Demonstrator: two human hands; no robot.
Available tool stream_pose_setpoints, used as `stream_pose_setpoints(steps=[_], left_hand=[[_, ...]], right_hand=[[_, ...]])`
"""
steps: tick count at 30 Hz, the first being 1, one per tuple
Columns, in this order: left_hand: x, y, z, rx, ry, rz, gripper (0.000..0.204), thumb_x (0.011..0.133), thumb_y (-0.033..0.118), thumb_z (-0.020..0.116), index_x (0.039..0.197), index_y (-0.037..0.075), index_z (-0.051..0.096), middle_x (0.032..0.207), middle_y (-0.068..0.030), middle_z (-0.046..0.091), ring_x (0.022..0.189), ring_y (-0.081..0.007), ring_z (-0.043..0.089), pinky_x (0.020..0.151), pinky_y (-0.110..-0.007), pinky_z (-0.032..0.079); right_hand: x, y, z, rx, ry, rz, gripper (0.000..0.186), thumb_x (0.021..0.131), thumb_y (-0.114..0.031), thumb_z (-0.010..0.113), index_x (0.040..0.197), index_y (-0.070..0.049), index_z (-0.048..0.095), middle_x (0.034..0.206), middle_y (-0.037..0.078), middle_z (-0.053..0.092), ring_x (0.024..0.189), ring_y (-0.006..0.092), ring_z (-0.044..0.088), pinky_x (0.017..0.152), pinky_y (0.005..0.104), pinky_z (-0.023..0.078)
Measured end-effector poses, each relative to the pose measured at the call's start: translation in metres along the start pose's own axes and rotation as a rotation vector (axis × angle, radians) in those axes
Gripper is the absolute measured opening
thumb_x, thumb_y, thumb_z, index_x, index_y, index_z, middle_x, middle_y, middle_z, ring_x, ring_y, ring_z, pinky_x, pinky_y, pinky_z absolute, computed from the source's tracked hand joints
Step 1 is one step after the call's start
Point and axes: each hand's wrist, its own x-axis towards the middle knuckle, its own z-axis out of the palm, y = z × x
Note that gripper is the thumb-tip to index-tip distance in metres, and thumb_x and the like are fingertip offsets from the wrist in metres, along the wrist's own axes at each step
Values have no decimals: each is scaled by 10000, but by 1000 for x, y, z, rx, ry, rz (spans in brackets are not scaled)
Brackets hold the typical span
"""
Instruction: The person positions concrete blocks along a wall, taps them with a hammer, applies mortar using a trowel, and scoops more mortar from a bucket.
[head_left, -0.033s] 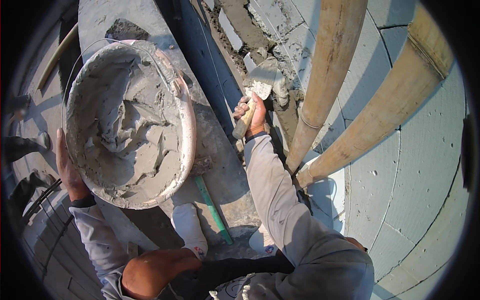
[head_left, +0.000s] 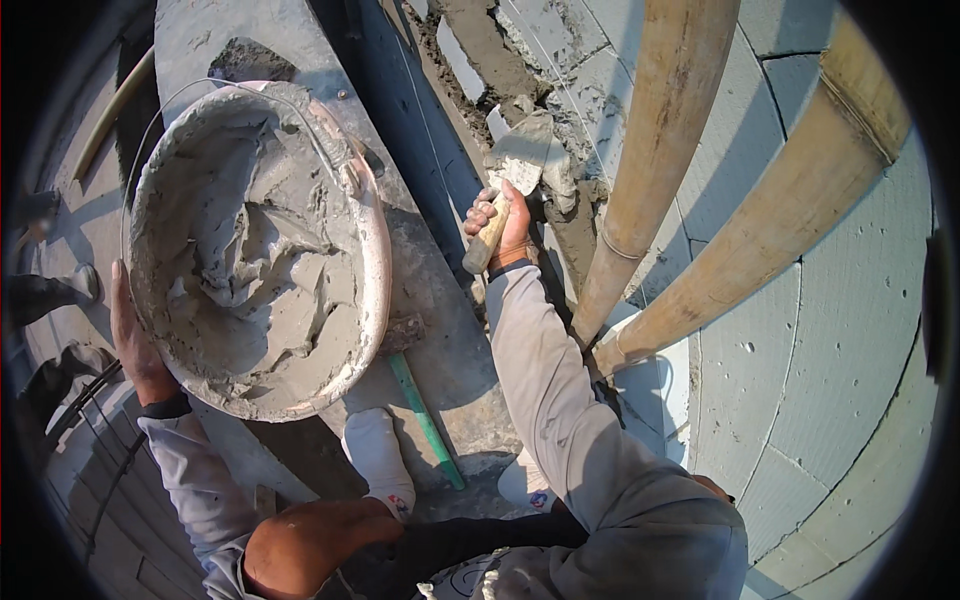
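A large round bucket (head_left: 377, 265) with a thin wire handle holds grey wet mortar (head_left: 270, 250), heaped and ridged. My left hand (head_left: 138, 340) lies along the bucket's outer left side, its fingers stretched out against the wall. In my right hand (head_left: 508, 225) is a trowel with a wooden handle (head_left: 485, 245), gripped with the fingers wrapped round it and the thumb forward. Its blade (head_left: 520, 173), smeared with pale mortar, points away from me over the gap in the blockwork. Lumps of mortar beside the blade partly hide what lies under it.
Two thick bamboo poles (head_left: 660, 130) rise on the right before a pale block wall (head_left: 770, 370). A hammer with a green handle (head_left: 425, 420) lies by the bucket on a grey plank (head_left: 445, 350). A taut string (head_left: 565, 85) runs along the far blocks. Another person's legs (head_left: 50, 290) show at left.
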Motion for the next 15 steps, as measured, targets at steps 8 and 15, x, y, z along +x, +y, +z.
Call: stream_pose_setpoints(steps=[8,15], left_hand=[[-2,8,1,106,23,49,550,944,132,429,1445,-61,311,1420,-176,433,1274,-237,458,1084,-338,332],[2,14,-3,139,6,46,563,951,146,457,1456,-44,297,1444,-168,407,1292,-239,440,1091,-341,321]], right_hand=[[10,-5,22,-132,53,31,331,832,-389,607,768,-69,552,557,-11,480,489,152,494,466,296,434],[-67,19,13,-209,327,-119,335,827,-408,586,783,-78,546,569,-12,491,490,155,494,458,289,413]])
